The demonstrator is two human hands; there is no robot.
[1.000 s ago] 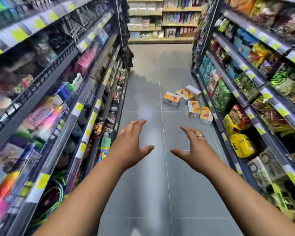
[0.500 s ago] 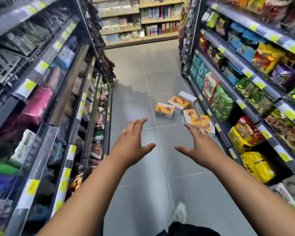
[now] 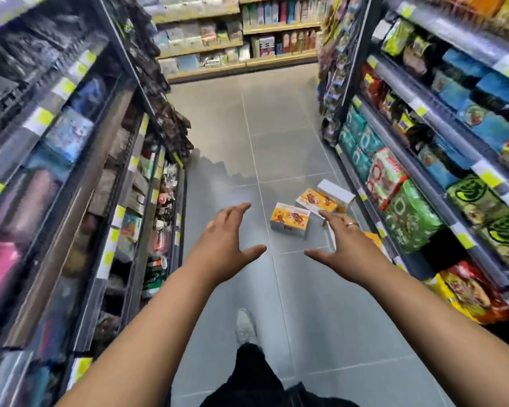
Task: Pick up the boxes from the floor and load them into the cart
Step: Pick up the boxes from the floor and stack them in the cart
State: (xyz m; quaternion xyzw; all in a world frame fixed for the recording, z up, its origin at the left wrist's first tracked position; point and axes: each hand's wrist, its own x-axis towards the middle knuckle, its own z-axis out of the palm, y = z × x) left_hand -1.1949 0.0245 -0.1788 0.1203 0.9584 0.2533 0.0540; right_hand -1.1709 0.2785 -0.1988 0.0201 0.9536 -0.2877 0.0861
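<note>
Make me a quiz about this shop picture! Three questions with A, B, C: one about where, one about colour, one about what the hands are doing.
1. Where are the boxes? A) on the floor beside the right-hand shelves B) on a top shelf C) in a cart
2. What colour is the top of the nearest box? A) purple B) orange-yellow C) black
3. What are the left hand and right hand doing? A) gripping boxes B) making fists C) open, holding nothing
Answers: 1 A, they lie on the grey tiles. 2 B, its printed face is orange-yellow. 3 C, the fingers are spread, curled round nothing.
</note>
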